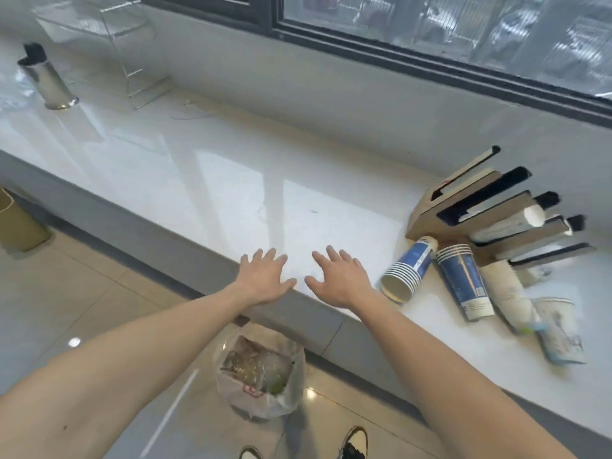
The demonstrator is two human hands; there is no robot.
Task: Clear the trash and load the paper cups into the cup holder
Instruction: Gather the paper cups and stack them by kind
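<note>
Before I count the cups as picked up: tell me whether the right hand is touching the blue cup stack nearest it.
Apart. The head view shows bare white counter between the right hand and the blue cup stack; the hand is spread open.

Counter (205,167) under the window, with things at its two ends.
A slotted cup holder (490,213) sits at the right end by the back wall, with stacks of paper cups (460,276) lying in front of it toward the front edge. A metal cylinder (49,82) and a clear stand (109,38) stand at the far left. A trash bag (261,369) sits on the floor below the front edge.
</note>
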